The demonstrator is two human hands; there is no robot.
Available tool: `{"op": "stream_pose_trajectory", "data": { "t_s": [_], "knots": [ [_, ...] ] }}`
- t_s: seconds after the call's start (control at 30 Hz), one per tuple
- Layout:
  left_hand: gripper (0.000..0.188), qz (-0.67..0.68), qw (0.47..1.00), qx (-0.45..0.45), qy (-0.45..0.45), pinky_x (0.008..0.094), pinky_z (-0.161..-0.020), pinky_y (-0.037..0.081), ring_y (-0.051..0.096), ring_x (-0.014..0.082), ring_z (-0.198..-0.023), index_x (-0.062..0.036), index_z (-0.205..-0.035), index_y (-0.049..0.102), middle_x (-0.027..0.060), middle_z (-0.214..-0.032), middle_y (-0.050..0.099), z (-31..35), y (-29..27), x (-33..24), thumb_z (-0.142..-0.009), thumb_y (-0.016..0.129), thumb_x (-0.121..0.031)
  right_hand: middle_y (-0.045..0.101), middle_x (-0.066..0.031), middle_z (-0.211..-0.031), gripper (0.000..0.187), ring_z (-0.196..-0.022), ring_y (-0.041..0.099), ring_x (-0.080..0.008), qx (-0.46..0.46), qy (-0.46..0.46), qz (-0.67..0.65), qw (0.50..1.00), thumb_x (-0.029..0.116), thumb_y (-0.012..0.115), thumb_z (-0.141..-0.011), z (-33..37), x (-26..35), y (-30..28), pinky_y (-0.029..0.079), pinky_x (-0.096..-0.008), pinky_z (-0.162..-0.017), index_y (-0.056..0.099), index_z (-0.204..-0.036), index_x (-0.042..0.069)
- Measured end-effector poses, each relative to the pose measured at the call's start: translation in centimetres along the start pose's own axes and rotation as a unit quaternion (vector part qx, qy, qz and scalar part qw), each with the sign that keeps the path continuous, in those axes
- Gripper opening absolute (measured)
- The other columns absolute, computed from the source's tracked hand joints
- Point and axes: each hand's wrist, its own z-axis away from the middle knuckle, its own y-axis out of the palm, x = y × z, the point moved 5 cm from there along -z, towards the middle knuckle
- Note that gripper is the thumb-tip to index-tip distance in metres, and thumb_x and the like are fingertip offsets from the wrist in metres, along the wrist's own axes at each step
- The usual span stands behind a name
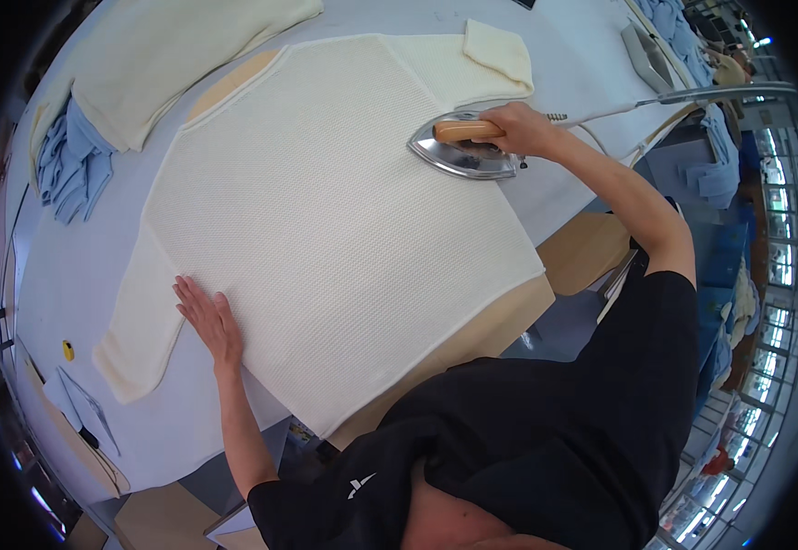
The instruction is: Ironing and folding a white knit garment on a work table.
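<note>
A cream knitted sweater (326, 220) lies spread flat, with a tan board (509, 316) showing past its hem and at its neck. My right hand (520, 130) is wrapped round the wooden handle of a silver iron (472, 163), which rests on the sweater near its right side seam, below the folded right sleeve (500, 55). My left hand (208, 316) lies flat with fingers stretched out, at the sweater's left edge close to the left sleeve (138, 321). The iron's soleplate is hidden from above.
The white-covered table (78, 284) carries a pile of cream knitwear (188, 64) and light blue cloth (74, 160) at the far left. A small yellow object (68, 350) lies near the left edge. A cable and metal arm (729, 92) run from the iron toward the right.
</note>
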Motion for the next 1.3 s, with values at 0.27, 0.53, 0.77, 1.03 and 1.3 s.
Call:
{"op": "stream_pose_trajectory", "data": {
  "t_s": [0.27, 0.53, 0.77, 1.03, 1.3],
  "knots": [
    [0.065, 0.022, 0.999, 0.010, 0.027, 0.0479, -0.125, 0.005, 0.005, 0.0375, -0.155, 0.0023, -0.158, 0.016, 0.0218, -0.167, 0.010, 4.5, -1.3, -6.4, -0.108, 0.033, -0.034, 0.067, -0.0107, -0.071, 0.023, -0.058, 0.056, -0.0253, 0.003, 0.154, -0.061, 0.986, 0.019, 0.068, -0.093, -1.5, 5.0, -2.2, 0.048, -0.0370, -0.062, 0.069, -0.085, -0.002],
    [0.052, 0.241, 0.954, -0.070, -0.166, 0.0421, -0.115, 0.034, 0.043, 0.0363, -0.139, 0.0087, -0.147, 0.039, 0.0240, -0.153, 0.042, 20.5, -2.9, -20.9, -0.107, 0.042, -0.025, 0.071, -0.0101, -0.080, 0.030, -0.062, 0.065, -0.0257, 0.023, -0.118, -0.001, 0.993, 0.031, 0.065, -0.096, -11.8, 24.2, -2.6, 0.054, -0.0380, -0.062, 0.073, -0.093, 0.001],
    [0.037, 0.613, 0.646, -0.137, -0.433, 0.0277, -0.095, 0.047, 0.064, 0.0202, -0.108, 0.0075, -0.122, 0.065, 0.0119, -0.116, 0.071, 27.3, -5.7, -15.6, -0.102, 0.053, -0.021, 0.073, -0.0085, -0.080, 0.026, -0.062, 0.065, -0.0276, 0.152, -0.387, 0.012, 0.909, 0.032, 0.070, -0.091, -3.6, 43.2, 1.9, 0.056, -0.0392, -0.064, 0.075, -0.091, 0.007],
    [0.060, 0.154, 0.971, -0.168, -0.078, 0.0470, -0.122, 0.019, 0.030, 0.0337, -0.148, 0.0070, -0.151, 0.035, 0.0217, -0.158, 0.036, 14.3, -4.0, -11.6, -0.107, 0.041, -0.034, 0.071, -0.0088, -0.076, 0.033, -0.065, 0.064, -0.0266, 0.136, -0.183, -0.003, 0.974, 0.036, 0.069, -0.092, -7.1, 30.1, 3.4, 0.054, -0.0397, -0.065, 0.072, -0.084, 0.005],
    [0.059, -0.023, 0.994, 0.036, 0.096, 0.0528, -0.124, 0.001, 0.014, 0.0311, -0.155, -0.0089, -0.154, 0.039, 0.0118, -0.165, 0.027, 9.0, 4.4, -19.6, -0.106, 0.039, -0.044, 0.071, -0.0103, -0.085, 0.035, -0.071, 0.065, -0.0293, 0.028, 0.013, 0.069, 0.997, 0.037, 0.068, -0.094, -9.0, 2.0, -1.1, 0.053, -0.0402, -0.070, 0.073, -0.093, 0.002]
  ]
}}
